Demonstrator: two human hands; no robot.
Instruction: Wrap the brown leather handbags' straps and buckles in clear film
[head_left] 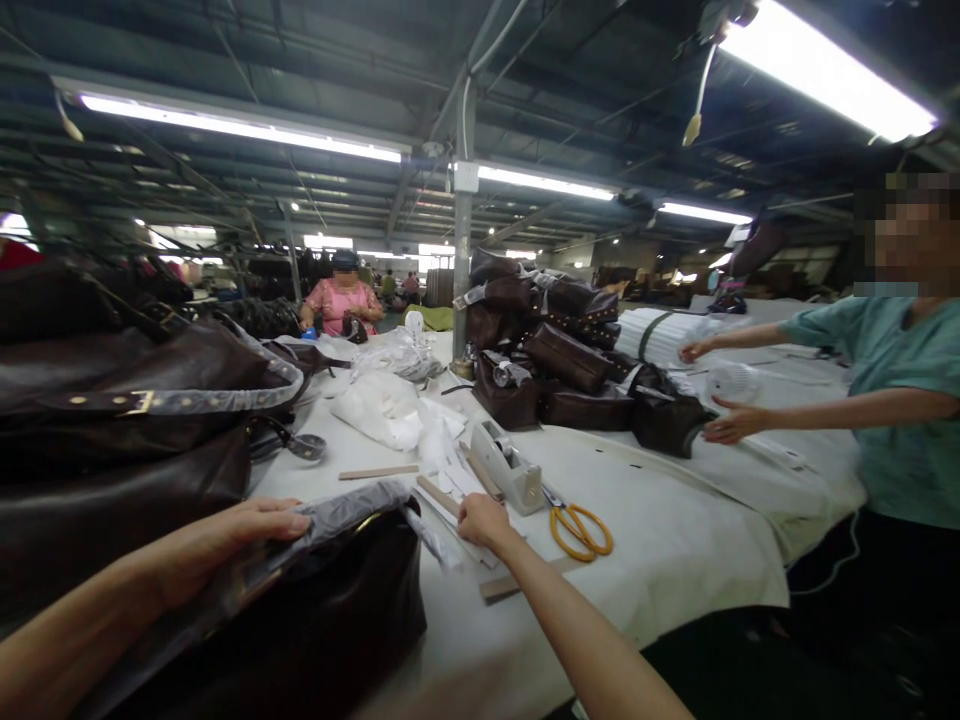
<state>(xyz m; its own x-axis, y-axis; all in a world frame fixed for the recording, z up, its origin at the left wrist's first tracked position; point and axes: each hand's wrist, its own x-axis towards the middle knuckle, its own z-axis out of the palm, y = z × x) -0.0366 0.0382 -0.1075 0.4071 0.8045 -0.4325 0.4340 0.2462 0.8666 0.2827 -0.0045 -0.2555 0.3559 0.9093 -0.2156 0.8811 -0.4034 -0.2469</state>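
My left hand (244, 535) is closed on the upper edge of a dark brown leather handbag (352, 600), its thumb over a strap wrapped in clear plastic (349, 505). The bag stands at the near side of the table. To its right, my right hand (484, 522) is closed over white paper slips (450, 480) on the table; whatever its fingers pinch is hidden. Just beyond that hand sits a grey tape dispenser (506, 468). Scissors with yellow handles (577, 530) lie to the right of the dispenser, near flat brown strips (379, 473).
Dark leather bags (127, 400) are stacked at left, and another pile of bags (555, 350) stands by a post (461, 230). Crumpled white wrapping (382, 405) lies mid-table. A co-worker in green (907, 420) reaches in from the right; a person in pink (341, 305) is across the table.
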